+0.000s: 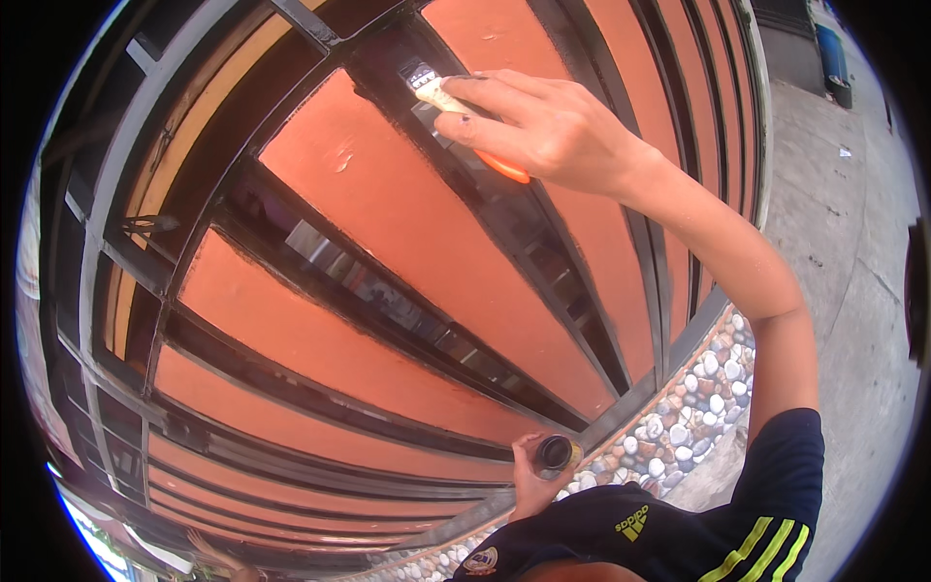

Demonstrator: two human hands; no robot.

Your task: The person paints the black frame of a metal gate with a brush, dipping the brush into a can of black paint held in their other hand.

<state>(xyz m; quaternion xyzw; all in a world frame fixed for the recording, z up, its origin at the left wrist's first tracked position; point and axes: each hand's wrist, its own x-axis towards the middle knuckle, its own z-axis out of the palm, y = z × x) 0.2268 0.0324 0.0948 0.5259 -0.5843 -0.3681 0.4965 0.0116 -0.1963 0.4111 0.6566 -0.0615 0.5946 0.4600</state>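
My right hand [538,131] is raised in front of a slatted wall or fence, gripping a paintbrush with a pale and orange handle [451,98]. The brush's dark-coated tip is at the upper end of a dark glossy strip [407,47] between two orange panels. Dark smudges mark the fingers. Low down and close to my body, my left hand [534,480] holds a small open can [555,452] with dark paint inside. An orange panel [429,240] lies in front of me, with dark strips on either side.
A bed of rounded pebbles [684,429] runs along the wall's foot, beside concrete paving [822,240]. Grey metal framing [98,182] spans the upper left. Another person's hand [207,545] shows at the lower left. A blue drum-like object [831,54] stands far right.
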